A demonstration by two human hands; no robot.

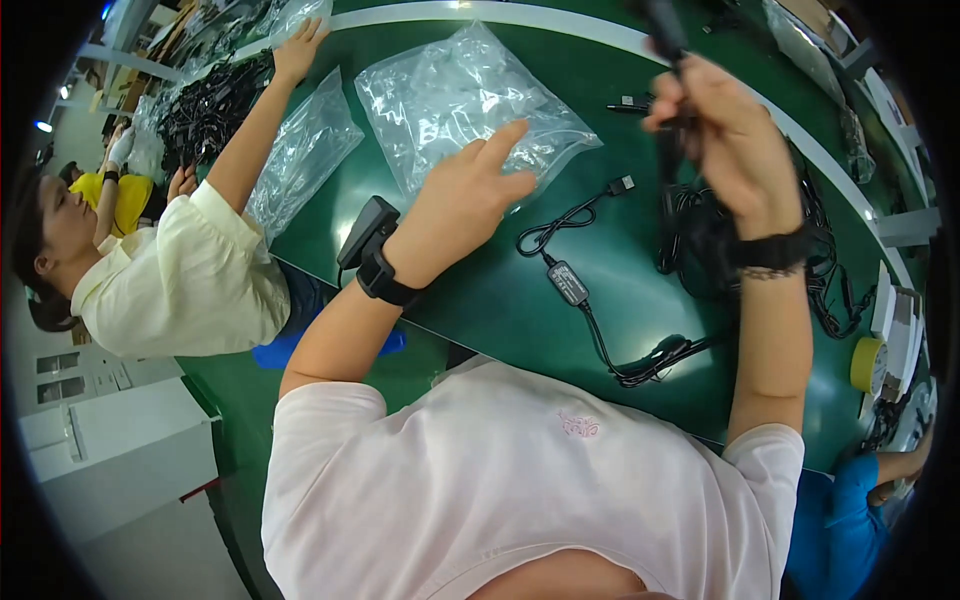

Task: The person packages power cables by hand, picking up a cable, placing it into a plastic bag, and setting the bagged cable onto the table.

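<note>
My left hand (460,200) is open, fingers stretched out over the near edge of a clear plastic bag (450,90) lying flat on the green table. Raised on the right, my right hand (735,140) is closed around a black cable (668,150), whose upper end is smeared by motion. Between my arms lies a black USB cable (568,284) with a small labelled box in its line and a bundled coil near the table edge. Another black plug (630,104) rests beyond the bag's right corner. Coiled black cables (690,235) sit beside and partly behind my right wrist.
On the left a co-worker's hand (297,50) reaches over the table, near a second clear bag (310,150) and a heap of black cables (215,105). A yellow tape roll (868,364) and white boxes (903,330) stand at the right. A blue-sleeved person (855,500) is at lower right.
</note>
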